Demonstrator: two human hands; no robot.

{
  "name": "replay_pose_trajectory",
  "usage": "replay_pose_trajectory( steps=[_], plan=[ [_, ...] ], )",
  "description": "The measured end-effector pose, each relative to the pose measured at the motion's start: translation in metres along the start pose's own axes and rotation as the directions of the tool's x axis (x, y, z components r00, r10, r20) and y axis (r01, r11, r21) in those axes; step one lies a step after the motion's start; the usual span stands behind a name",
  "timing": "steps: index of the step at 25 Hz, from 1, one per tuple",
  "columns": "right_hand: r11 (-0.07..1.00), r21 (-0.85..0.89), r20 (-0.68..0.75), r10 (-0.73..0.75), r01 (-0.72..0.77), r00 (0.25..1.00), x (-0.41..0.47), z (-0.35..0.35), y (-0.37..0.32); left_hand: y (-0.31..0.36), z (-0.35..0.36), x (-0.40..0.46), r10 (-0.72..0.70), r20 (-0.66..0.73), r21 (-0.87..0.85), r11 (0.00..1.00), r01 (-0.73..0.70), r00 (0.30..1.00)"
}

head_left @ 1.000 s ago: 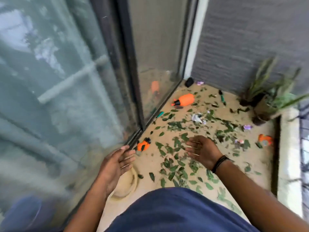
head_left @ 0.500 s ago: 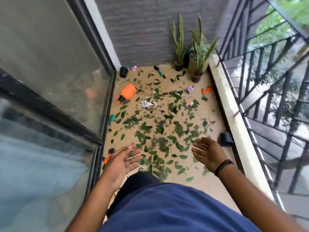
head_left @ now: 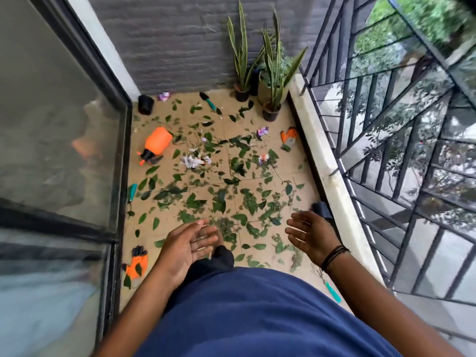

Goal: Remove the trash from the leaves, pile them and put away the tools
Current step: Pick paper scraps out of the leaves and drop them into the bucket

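Head view showed the balcony floor (head_left: 288, 176) strewn with green leaves (head_left: 219, 199) among scraps of trash (head_left: 192, 161), an orange sprayer (head_left: 157, 141) near the glass door, and left hand (head_left: 185, 247) and right hand (head_left: 310, 234) hovering released, fingers straight, holding nothing.

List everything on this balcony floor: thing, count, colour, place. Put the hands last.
leaves: many, green, scattered across the floor tiles
paper scraps: several, purple and white, among the leaves and at the far wall
spray bottle: one, orange with a black head, lying on its side near the glass door
trowel: one, black with a teal handle, by the far wall
gloves: two, orange and black, one near the door, one by the ledge
empty pot: one, black, far left corner
potted plants: at least three, green, far right corner
teal-handled tool: one, near right
left hand: open, empty
right hand: open, empty
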State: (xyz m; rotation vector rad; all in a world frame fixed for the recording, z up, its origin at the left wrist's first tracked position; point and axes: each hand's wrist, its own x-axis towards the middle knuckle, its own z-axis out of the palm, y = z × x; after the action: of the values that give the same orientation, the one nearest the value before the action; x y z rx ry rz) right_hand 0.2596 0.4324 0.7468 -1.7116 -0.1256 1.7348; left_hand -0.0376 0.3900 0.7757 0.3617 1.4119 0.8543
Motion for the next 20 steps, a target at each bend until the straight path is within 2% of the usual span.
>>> replay_pose_trajectory(
  steps=[7, 10, 15, 18, 20],
  plan=[
    [0.978, -0.208, 0.11, 0.007, 0.016, 0.994, 0.043, 0.114, -0.091, 0.098, -0.003, 0.09, 0.058, 0.067, 0.045, 0.997, -0.061, 0.996],
    [0.973, -0.22, 0.148, -0.044, 0.076, 0.988, 0.063, 0.147, -0.123, 0.123, 0.0, 0.139, 0.034, 0.061, 0.085, 0.996, -0.039, 0.998],
    [0.985, -0.158, 0.108, -0.049, 0.066, 0.993, 0.103, 0.15, -0.166, 0.167, 0.05, 0.2, -0.043, 0.108, 0.178, 0.984, 0.023, 0.993],
    [0.987, -0.159, 0.056, 0.011, -0.002, 0.998, 0.152, 0.149, -0.188, 0.186, 0.089, 0.237, -0.062, 0.154, 0.262, 0.965, 0.019, 0.986],
    [0.977, -0.204, 0.055, 0.075, -0.062, 0.996, 0.202, 0.154, -0.204, 0.191, 0.115, 0.271, -0.076, 0.108, 0.28, 0.959, 0.043, 0.991]
  ],
)
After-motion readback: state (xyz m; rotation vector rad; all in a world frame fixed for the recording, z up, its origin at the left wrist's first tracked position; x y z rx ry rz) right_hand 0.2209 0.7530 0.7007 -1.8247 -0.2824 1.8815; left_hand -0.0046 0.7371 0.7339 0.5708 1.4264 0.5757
